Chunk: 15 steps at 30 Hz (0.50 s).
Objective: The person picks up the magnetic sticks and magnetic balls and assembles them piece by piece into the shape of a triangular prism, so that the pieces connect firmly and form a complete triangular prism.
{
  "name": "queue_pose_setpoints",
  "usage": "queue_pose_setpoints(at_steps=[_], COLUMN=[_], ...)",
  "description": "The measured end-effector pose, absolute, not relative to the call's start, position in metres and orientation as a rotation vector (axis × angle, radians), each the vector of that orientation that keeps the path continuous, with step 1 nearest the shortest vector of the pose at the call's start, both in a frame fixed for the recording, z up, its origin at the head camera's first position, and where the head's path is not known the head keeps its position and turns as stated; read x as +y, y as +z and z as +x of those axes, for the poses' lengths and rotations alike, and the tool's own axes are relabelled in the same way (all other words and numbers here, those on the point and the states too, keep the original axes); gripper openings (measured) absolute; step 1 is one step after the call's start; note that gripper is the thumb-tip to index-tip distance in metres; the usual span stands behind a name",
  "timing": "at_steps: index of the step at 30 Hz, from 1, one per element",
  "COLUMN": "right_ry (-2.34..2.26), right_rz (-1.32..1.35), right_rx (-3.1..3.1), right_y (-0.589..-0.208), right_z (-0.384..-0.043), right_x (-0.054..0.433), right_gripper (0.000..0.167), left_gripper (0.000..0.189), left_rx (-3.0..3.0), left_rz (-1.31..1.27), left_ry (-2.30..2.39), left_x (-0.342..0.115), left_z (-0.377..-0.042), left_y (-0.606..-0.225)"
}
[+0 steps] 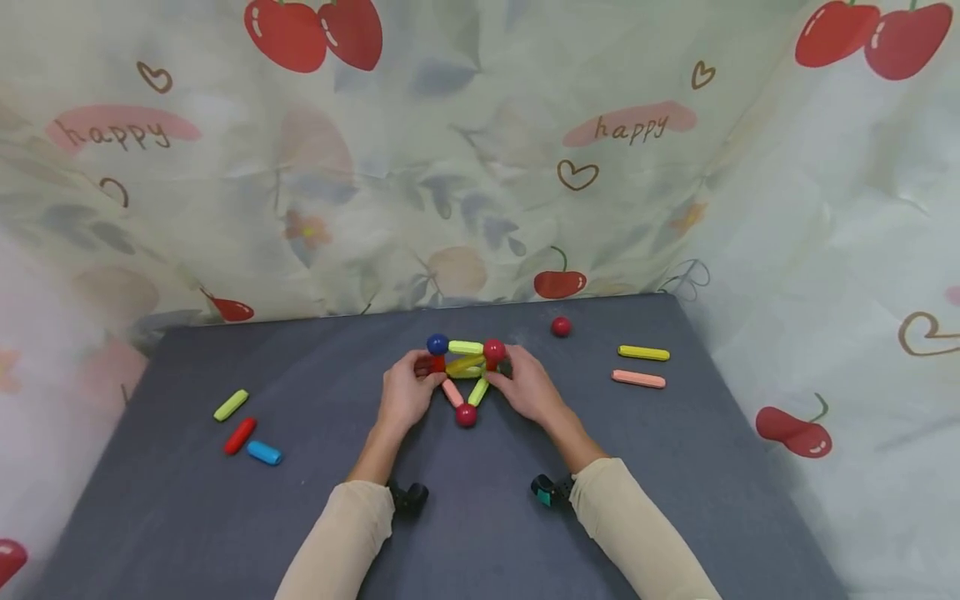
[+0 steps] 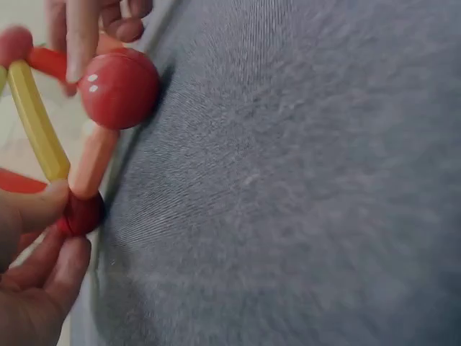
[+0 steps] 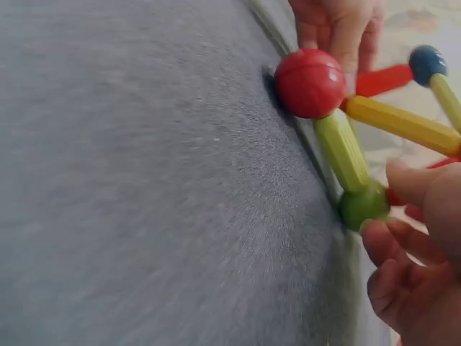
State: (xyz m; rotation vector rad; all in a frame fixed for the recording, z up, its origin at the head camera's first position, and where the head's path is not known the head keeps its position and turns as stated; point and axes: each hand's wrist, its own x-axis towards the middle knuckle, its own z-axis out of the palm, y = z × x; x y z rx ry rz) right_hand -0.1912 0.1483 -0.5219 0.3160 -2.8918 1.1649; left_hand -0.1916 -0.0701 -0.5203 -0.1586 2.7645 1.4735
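Note:
A frame of magnetic rods and balls stands between the hands, its front red ball resting on the table. A blue ball and another red ball sit on top, joined by a yellow-green rod. In the left wrist view, my left hand pinches a dark red ball at the base, beside a pink rod. My right hand holds a green ball at the other base corner, between thumb and fingers. A yellow rod slants across the frame.
At left on the grey table lie a yellow-green rod, a red rod and a blue rod. To the right are a loose red ball, a yellow rod and a pink rod. Patterned cloth hangs behind.

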Motion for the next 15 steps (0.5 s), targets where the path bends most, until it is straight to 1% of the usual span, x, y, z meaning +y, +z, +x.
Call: queue_pose_setpoints(at_steps=[3, 7, 9, 12, 15], right_ry=[1.139, 1.136, 1.160, 1.189, 1.195], right_rz=[0.323, 0.270, 0.225, 0.180, 0.172], right_rx=[-2.902, -2.892, -2.876, -2.852, -2.852], right_y=[-0.525, -0.530, -0.532, -0.534, -0.535], right_z=[-0.201, -0.211, -0.216, -0.223, -0.228], right_x=[0.143, 0.144, 0.146, 0.147, 0.147], right_gripper=[0.028, 0.030, 0.031, 0.032, 0.032], left_gripper=[0.042, 0.042, 0.040, 0.040, 0.043], left_rx=[2.753, 2.769, 2.800, 2.844, 2.884], left_rz=[-0.126, -0.099, -0.075, -0.069, -0.171], left_ry=[1.498, 1.499, 1.489, 1.482, 1.456], left_x=[-0.071, -0.088, -0.106, -0.144, -0.190], left_z=[-0.194, -0.188, -0.182, -0.170, -0.156], left_y=[-0.521, -0.509, -0.500, -0.487, -0.479])
